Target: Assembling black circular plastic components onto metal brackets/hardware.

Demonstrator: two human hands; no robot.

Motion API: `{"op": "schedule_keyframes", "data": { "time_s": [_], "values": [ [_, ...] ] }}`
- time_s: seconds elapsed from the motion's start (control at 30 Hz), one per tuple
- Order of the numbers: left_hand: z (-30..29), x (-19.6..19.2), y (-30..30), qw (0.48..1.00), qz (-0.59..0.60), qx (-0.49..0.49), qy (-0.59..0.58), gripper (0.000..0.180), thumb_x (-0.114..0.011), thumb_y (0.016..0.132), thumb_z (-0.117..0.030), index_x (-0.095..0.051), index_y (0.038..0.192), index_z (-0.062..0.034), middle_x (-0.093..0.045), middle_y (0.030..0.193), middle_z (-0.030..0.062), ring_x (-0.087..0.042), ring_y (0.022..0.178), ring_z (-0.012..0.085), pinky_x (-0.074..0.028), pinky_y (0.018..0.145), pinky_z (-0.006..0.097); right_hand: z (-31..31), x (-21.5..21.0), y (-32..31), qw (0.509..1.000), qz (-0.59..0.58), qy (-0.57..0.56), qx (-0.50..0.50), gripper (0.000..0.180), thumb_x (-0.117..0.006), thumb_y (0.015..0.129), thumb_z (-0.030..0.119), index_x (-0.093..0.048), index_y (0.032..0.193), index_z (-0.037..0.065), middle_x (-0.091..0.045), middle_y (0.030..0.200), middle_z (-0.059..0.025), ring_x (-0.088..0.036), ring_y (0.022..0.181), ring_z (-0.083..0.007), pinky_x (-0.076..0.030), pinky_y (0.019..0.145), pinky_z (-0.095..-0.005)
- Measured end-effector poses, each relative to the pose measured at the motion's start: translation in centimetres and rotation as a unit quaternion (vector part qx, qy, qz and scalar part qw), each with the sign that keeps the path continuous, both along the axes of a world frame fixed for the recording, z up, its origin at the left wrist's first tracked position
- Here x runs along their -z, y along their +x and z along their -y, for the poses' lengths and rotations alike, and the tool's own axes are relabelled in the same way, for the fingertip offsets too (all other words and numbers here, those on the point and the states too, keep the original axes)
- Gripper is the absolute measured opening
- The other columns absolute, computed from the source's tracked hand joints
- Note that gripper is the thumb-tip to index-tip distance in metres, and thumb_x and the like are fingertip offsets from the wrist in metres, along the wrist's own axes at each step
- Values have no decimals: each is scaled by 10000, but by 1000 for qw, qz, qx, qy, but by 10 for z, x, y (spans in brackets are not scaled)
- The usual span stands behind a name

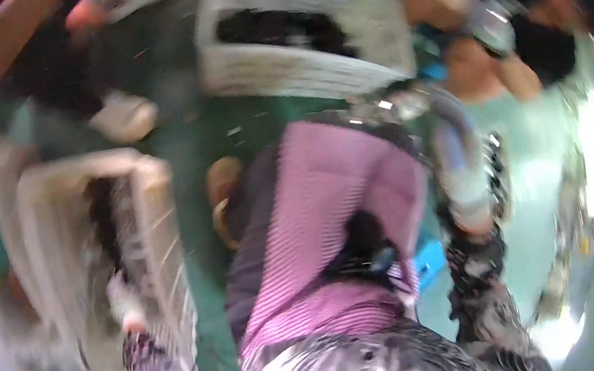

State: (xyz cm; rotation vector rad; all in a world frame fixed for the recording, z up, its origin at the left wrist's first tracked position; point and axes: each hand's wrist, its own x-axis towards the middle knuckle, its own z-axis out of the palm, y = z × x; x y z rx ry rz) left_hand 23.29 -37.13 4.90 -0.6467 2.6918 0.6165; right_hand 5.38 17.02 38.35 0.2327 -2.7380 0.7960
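Note:
My left hand (pixel 126 302), in a white glove, reaches down into a white plastic crate (pixel 168 238) on the left. Dark material (pixel 104 218) lies in that crate just beyond my fingers; the blur hides its kind and whether I grip it. On the other side, my right hand (pixel 460 166), in a whitish glove, is stretched forward at the edge of a pale green work table (pixel 538 169). Small shiny things (pixel 393 105) are close to its fingertips. Motion smears the fingers of both hands.
A second white crate (pixel 279 77) with dark contents stands ahead on the green floor. Other people's bare arms (pixel 462 67) are at the table on the right, and another person's leg and shoe (pixel 127 117) are at the far left. A pink striped apron (pixel 336 187) covers my lap.

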Motion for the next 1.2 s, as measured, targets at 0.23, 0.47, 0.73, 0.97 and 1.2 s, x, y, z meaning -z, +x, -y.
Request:
{"op": "schedule_keyframes", "data": {
  "time_s": [0.23,0.47,0.73,0.97,1.2],
  "values": [
    [22,-110,-77,925,-301,-17,-233,420,-492,910,-203,-455,1225,72,-495,1236,249,-495,1119,345,-374,979,377,-102,80,3,940,83,-277,180,222,-489,892,109,-590,1069,20,-609,926,-30,-505,816,-84,-426,745,-235],
    [-208,-282,-143,860,-395,311,-84,316,-523,873,-148,-482,1153,-6,-535,1135,166,-456,1128,333,-353,977,446,-183,252,58,914,239,-92,314,312,-526,843,289,-607,1072,93,-634,963,-188,-601,903,-335,-465,804,-362],
    [-337,-288,-136,681,-133,719,44,432,-703,575,-399,-594,937,-189,-564,943,31,-486,989,320,-343,885,515,-176,298,108,815,447,-112,352,431,-478,855,415,-582,1126,96,-603,1056,-209,-569,999,-350,-440,871,-400],
    [-350,-284,-136,659,-40,746,90,387,-628,617,-405,-592,928,-177,-502,891,58,-464,1019,361,-247,965,626,-176,369,116,731,512,-146,427,539,-485,836,490,-592,1096,30,-610,1052,-211,-571,999,-351,-443,857,-404],
    [-349,-286,-131,684,-69,720,96,397,-641,608,-408,-582,927,-179,-509,926,63,-461,1004,357,-256,955,622,-163,330,101,761,480,-129,417,443,-513,815,480,-637,1031,113,-637,954,-185,-596,927,-351,-467,800,-406]
  ]
}}
